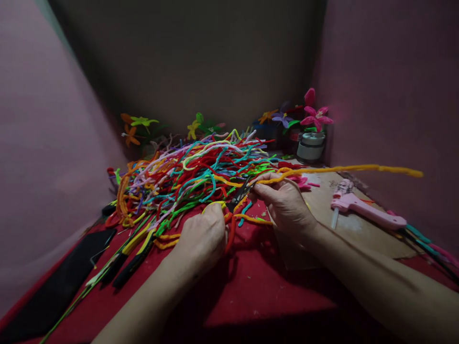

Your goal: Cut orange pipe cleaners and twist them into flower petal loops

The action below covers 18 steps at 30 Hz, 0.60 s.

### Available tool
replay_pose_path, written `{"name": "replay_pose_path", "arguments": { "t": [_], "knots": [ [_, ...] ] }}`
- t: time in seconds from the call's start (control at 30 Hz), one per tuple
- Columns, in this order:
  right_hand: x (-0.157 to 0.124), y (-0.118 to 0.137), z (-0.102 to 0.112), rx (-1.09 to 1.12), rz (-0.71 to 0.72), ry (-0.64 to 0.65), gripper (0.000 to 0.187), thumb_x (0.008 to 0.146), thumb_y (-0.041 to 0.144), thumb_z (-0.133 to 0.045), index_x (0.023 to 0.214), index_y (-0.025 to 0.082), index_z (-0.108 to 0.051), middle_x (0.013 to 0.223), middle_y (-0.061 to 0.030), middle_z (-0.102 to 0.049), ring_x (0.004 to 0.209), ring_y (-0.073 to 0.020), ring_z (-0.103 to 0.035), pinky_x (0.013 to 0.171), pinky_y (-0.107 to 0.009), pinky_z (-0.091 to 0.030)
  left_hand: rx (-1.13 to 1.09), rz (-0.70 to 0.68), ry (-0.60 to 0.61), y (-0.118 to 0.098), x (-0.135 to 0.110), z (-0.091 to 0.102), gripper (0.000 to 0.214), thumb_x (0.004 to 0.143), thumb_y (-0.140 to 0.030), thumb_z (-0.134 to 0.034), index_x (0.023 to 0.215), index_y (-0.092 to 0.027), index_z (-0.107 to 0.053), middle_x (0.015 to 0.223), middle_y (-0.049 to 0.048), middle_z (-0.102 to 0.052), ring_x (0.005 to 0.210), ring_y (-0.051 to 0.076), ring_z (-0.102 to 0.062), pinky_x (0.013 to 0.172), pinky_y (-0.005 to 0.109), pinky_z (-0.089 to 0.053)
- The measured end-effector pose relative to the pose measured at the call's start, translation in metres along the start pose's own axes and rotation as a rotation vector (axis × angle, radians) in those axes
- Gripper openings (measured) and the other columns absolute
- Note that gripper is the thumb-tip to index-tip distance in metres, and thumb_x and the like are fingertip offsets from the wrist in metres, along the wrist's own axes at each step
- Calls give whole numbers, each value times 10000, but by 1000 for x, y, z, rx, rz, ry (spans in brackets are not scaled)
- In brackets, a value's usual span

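My left hand (206,231) is closed around red-handled pliers (232,231), whose dark jaws point up and right toward my other hand. Part of the handles is hidden by the fingers. My right hand (287,198) pinches an orange pipe cleaner (333,169) between thumb and fingers, close to the jaw tips. The long end of that pipe cleaner sticks out to the right above the table. Whether the jaws touch it I cannot tell. Behind both hands lies a big heap of many-coloured pipe cleaners (201,167).
A pink glue gun (369,210) rests on a cardboard sheet (304,248) at right. Yellow-and-black tool handles (132,255) and a black flat object (60,282) lie at left on the red cloth (251,286). Pipe-cleaner flowers and a white jar (311,147) stand behind.
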State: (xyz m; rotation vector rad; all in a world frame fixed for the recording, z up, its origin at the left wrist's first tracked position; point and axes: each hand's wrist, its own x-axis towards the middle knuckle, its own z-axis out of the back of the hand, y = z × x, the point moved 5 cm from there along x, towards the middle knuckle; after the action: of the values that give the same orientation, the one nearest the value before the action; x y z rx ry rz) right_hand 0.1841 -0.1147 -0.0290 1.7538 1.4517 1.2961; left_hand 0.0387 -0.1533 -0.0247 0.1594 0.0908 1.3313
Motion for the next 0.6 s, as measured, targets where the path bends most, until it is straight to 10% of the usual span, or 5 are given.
{"name": "replay_pose_path", "arguments": {
  "t": [0.6],
  "knots": [
    [0, 2, 0, -64, -11, 40, 30, 664, 150, -583, 693, 150, -586, 647, -7, -584, 577, -110, -526, 600, -266, -423, 23, 10, 7, 3, -3, -2, 181, 821, -180, -271, 888, -155, -437, 739, 94, -604, 678, 224, -629, 552, 281, -415]
  ]
}}
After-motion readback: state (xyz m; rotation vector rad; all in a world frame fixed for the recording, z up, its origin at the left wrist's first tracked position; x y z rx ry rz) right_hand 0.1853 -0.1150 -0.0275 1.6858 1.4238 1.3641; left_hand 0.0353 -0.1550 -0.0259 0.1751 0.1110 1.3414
